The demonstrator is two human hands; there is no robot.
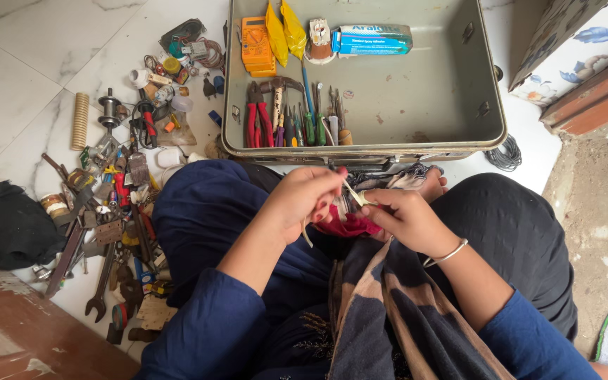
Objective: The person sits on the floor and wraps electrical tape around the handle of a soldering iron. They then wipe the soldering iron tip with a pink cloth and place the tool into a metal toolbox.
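Two hands meet over the lap in the head view: left hand [297, 200] and right hand [402, 218] both pinched shut on a small pale strip [353, 193], just above a red cloth [350, 225]. Risk, imo: strip is thin & could slip from the fingertips into the dark clothing folds. At 12 o'clock the open metal box [423, 105]; at 9 o'clock, loose tools [107, 211] on the floor, w/ sharp bits near the knee.
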